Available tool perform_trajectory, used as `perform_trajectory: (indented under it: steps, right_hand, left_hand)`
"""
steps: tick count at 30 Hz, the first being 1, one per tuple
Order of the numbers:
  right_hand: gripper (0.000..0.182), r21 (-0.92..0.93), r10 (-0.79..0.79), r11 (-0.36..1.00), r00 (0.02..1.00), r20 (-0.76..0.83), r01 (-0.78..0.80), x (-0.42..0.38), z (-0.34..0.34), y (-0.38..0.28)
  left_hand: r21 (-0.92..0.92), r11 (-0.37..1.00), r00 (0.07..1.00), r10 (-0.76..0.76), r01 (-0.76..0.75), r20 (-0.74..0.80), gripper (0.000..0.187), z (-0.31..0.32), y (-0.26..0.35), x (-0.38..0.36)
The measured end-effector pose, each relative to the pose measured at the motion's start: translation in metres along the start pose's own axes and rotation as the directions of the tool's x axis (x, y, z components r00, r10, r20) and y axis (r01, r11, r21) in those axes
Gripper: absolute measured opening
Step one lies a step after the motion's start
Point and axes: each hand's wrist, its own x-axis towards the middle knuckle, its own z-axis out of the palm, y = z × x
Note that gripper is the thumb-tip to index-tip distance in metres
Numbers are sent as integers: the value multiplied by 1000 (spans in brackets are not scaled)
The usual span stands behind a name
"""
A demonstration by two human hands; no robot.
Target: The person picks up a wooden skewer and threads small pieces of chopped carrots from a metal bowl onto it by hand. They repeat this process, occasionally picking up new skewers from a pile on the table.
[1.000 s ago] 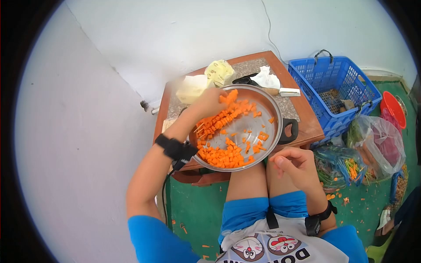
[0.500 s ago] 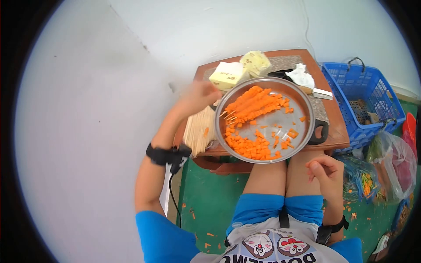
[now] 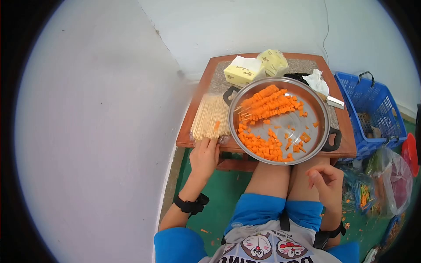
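Observation:
My left hand point(image 3: 205, 158) is at the front ends of a pile of bamboo skewers point(image 3: 209, 115), fingers bent together on the ends; how many they pinch is hidden. A loose carrot piece point(image 3: 217, 126) lies on the pile. My right hand point(image 3: 327, 183) is curled above my thigh, thumb against fingers; what it holds, if anything, is too small to make out. Between the hands, a wide steel pan point(image 3: 323, 131) rests near the table's front edge. Inside are several finished carrot skewers point(image 3: 267, 104) at the back and loose carrot cubes point(image 3: 263, 144) at the front.
Behind the pan on the wooden table point(image 3: 186, 131) stand tissue packs point(image 3: 242, 74), a crumpled tissue point(image 3: 316, 82) and a cleaver blade point(image 3: 335, 102). At right are a blue basket point(image 3: 366, 101), plastic bags point(image 3: 388, 175) and a red bowl point(image 3: 410, 153). A wall rises at left.
My left hand has come down from beside the pan's back left rim to the front ends of the bamboo skewers. My right hand stays curled in nearly the same place. The view has shifted slightly.

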Motion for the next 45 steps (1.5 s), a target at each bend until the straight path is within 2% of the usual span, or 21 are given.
perform_trajectory:
  steps: [7, 15, 17, 19, 21, 22, 24, 25, 27, 29, 30, 32, 33, 34, 35, 37, 39, 40, 42, 44, 45]
  right_hand:
    - [11, -30, 8, 1000, 1000, -12, -8, -3, 1, 0]
    - [10, -67, 24, 997, 1000, -18, -25, -7, 8, 1]
    - [10, -78, 32, 996, 999, -8, -32, -7, 9, -1]
    - [10, -88, 35, 995, 999, -1, -35, -7, 10, -1]
    - [8, -167, -17, 986, 1000, 11, 19, -6, 11, 0]
    - [8, -170, -12, 985, 1000, 13, 14, -6, 14, -3]
    - [6, -326, -69, 940, 993, 97, 97, -2, 25, -13]
    - [6, -330, -50, 940, 993, 108, 83, 0, 32, -13]
    - [12, -423, -322, 836, 937, 136, 349, 5, 51, -13]
    - [19, -693, -623, 434, 747, 232, 576, 12, 72, -17]
    - [19, -693, -597, 441, 763, 248, 570, 14, 84, -16]
    - [22, -607, -638, 360, 661, 394, 709, 11, 103, -4]
    - [22, -596, -610, 381, 677, 413, 707, 4, 103, 2]
    - [22, -487, -402, 625, 786, 470, 611, -3, 102, 7]
    - [22, -384, -181, 814, 818, 546, 436, -7, 102, 11]
    - [16, -426, -118, 806, 817, 564, 411, -7, 104, 10]
    - [10, -494, 86, 851, 883, 462, 176, -4, 102, 7]
    - [12, -457, 77, 880, 912, 403, 128, -3, 102, 9]
    - [14, -397, 110, 914, 896, 430, 78, 0, 100, 17]
    - [16, -332, 130, 943, 878, 461, 34, 0, 104, 28]
    - [17, -264, 53, 959, 847, 529, 106, -1, 106, 35]
  left_hand:
    - [-45, 997, 975, 46, -57, -219, 10, 7, -8, -4]
    - [-98, 994, 897, -9, -38, -442, 9, -7, -27, -17]
    - [-276, 960, 840, -192, 53, -507, 5, -11, -34, -25]
    - [-299, 950, 815, -247, 96, -523, 6, -28, -34, -29]
    - [-596, 797, 623, -516, 98, -588, 9, -54, -23, -25]
    - [-598, 795, 624, -520, 103, -583, 9, -65, -18, -22]
    - [-649, 754, 563, -581, 100, -588, 10, -82, -8, -13]
    - [-650, 750, 562, -592, 122, -578, 10, -87, -4, -11]
    - [-754, 649, 709, -578, 98, -405, 10, -93, 7, -11]
    - [-832, 555, 873, -413, 16, -259, 7, -106, 32, -25]
    - [-884, 467, 935, -321, 19, -150, 7, -111, 43, -32]
    - [-943, 313, 957, -289, 117, 23, 10, -111, 58, -43]
    - [-956, 246, 955, -285, 159, 85, 11, -109, 59, -50]
    - [-953, 235, 944, -311, 192, 113, 11, -107, 58, -55]
    - [-948, 193, 920, -351, 252, 174, 15, -104, 56, -57]
    - [-943, 43, 852, -443, 330, 278, 37, -101, 47, -56]
    - [-937, 70, 841, -468, 341, 271, 45, -94, 24, -61]
    - [-935, 61, 833, -478, 349, 279, 45, -89, 20, -66]
    - [-814, 180, 813, -336, 552, 476, 42, -79, 13, -71]
    - [-858, 163, 874, -106, 487, 475, 28, -69, 45, -68]
    - [-893, 96, 899, -48, 439, 436, 27, -60, 60, -69]
